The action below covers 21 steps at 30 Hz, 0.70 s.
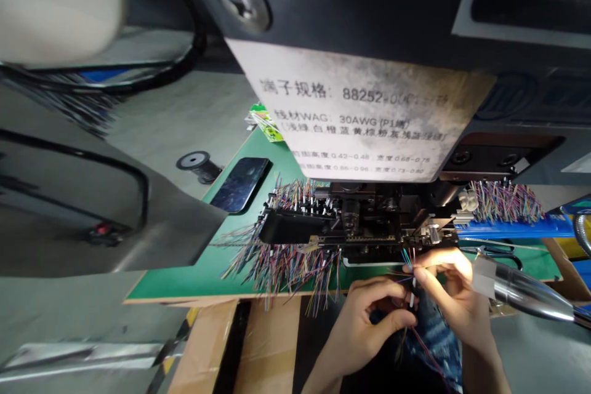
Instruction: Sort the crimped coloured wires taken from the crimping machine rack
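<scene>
"Cable (412, 300): where?"
"Between the hands; left hand (364, 314) gripping its body, right hand (462, 298) pinching its fanned wires (406, 256)."
"What might go wrong?"
"A loose pinch could cross the wires."

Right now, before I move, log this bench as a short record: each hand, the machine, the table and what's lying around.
Left hand: curled at the cable; exact grip unclear
Right hand: pinching thin wires
Machine: dark, bearing a printed label
Table: green
Wire bundles: multicoloured, left of both hands
Phone: dark, lying flat
Spool: black, left of the phone
</scene>
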{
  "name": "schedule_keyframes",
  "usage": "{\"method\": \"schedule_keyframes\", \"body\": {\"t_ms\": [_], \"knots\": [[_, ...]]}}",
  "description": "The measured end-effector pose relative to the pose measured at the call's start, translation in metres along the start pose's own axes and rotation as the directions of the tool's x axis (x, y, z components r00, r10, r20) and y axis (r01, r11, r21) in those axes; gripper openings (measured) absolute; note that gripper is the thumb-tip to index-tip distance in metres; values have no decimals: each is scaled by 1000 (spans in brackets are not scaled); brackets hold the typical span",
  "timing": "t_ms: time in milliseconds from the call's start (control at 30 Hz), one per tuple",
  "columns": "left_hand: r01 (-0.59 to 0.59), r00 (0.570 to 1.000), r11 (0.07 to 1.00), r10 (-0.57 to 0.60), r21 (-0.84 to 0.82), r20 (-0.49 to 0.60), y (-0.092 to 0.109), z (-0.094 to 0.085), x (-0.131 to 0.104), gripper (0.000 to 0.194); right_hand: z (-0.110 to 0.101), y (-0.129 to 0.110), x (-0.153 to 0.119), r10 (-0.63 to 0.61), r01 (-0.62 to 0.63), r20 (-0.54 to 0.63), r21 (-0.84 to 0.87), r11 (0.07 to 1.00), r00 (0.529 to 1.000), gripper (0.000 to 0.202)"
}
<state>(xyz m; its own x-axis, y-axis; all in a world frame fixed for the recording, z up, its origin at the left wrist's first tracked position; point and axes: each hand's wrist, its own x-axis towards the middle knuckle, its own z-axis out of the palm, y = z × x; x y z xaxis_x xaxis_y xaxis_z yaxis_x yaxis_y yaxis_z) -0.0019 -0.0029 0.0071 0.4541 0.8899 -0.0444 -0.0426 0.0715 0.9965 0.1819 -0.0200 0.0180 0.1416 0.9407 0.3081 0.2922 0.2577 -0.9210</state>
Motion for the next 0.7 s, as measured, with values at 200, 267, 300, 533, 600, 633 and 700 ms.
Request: {"method": "schedule_keyframes", "body": {"t_ms": [200,267,300,533,600,633,700], "knots": [[-33,993,999,34,9,-117,-11,9,6,16,12,4,-4,198,-190,-146,68,980,969,20],[-61,988,998,64,25,-140,-13,11,8,13,14,2,-3,229,-213,-145,123,969,963,16],[-74,986,997,78,34,-149,-14,11,8,11,15,1,-2,242,-222,-139,141,965,960,13],[-116,976,991,127,72,-178,-14,14,10,6,17,0,1,267,-250,-136,133,959,954,12],[-115,977,990,127,82,-168,-13,14,10,7,17,0,2,268,-250,-145,131,959,952,14],[-114,978,990,126,84,-165,-12,14,11,7,18,0,2,268,-250,-151,130,959,952,14],[-114,978,990,126,82,-163,-12,14,11,8,19,1,2,267,-248,-155,130,960,951,14]]}}
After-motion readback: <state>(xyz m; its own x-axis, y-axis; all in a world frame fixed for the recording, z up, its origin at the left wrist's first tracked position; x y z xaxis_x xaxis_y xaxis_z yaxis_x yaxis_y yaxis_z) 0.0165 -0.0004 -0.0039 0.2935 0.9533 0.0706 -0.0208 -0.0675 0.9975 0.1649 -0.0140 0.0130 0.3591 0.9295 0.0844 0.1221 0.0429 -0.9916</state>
